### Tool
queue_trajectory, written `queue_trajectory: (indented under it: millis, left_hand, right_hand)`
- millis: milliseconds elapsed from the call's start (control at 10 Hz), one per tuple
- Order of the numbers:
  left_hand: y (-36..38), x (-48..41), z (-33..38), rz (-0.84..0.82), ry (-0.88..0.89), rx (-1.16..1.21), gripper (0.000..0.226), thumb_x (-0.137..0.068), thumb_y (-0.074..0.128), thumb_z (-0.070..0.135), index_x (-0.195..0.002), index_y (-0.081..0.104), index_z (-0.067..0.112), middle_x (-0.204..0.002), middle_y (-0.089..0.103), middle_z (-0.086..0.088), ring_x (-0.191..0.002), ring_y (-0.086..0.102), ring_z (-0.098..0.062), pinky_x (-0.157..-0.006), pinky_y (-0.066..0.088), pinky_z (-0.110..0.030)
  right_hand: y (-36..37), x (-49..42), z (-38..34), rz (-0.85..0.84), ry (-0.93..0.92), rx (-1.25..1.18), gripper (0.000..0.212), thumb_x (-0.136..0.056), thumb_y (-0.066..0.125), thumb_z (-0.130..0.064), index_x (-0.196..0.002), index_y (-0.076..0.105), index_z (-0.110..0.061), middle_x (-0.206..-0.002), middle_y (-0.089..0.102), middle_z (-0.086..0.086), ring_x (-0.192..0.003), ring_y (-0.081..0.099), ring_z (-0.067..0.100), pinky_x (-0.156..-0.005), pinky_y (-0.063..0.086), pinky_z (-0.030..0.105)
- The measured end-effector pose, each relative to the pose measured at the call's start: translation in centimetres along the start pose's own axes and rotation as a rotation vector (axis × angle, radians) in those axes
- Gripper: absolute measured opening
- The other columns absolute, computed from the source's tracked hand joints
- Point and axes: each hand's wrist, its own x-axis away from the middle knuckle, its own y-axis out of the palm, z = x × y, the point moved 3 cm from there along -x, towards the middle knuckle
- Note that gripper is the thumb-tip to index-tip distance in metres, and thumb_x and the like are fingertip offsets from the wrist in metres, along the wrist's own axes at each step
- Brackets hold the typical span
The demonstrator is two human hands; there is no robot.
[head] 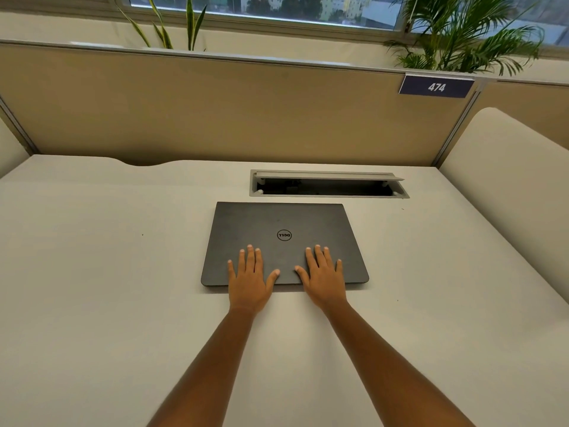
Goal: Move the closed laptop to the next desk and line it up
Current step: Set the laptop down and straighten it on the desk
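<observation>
Dark grey closed laptop [284,245] lies on the desk [107,272], left hand [250,280] and right hand [323,277] spread flat on its lid.

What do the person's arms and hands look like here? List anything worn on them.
Both forearms are bare all the way to the bottom edge of the picture: no sleeves in view. The left hand and the right hand wear no gloves, and no rings, watch or bracelet show on the fingers or wrists. The fingernails are short and unpainted. No markings are visible.
</observation>
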Motion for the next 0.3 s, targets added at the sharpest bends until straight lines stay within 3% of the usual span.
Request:
queue_trajectory:
  millis: [100,200,300]
  left_hand:
    - [0.2,-0.1,0.0,-0.01,0.0,0.033,0.072,-0.092,0.008,0.057,-0.147,0.0,0.011,-0.159,0.0,-0.009,-0.147,-0.001,-0.026,-0.12,0.002,-0.048]
    - [0.0,-0.4,-0.1,-0.018,0.006,0.07,0.069,-0.095,0.022,0.051,-0.147,0.003,0.01,-0.159,-0.001,-0.01,-0.147,-0.002,-0.025,-0.119,0.001,-0.047]
    - [-2.0,-1.3,-0.5,0.06,0.007,0.081,0.069,-0.095,0.023,0.051,-0.147,0.005,0.01,-0.159,0.0,-0.012,-0.147,-0.001,-0.025,-0.119,0.001,-0.047]
  right_hand:
    - [0.0,0.0,0.2,-0.009,0.007,0.0,0.061,-0.096,0.022,-0.049,-0.147,0.01,-0.018,-0.159,0.009,0.006,-0.146,0.003,0.025,-0.117,0.007,0.048]
    - [-0.1,0.1,0.2,-0.038,0.006,-0.026,0.061,-0.095,0.024,-0.049,-0.147,0.012,-0.019,-0.158,0.012,0.006,-0.146,0.006,0.026,-0.117,0.009,0.049]
    - [-1.8,-0.3,0.7,-0.049,0.047,-0.097,0.061,-0.095,0.027,-0.05,-0.146,0.014,-0.021,-0.157,0.014,0.007,-0.146,0.007,0.026,-0.116,0.012,0.052]
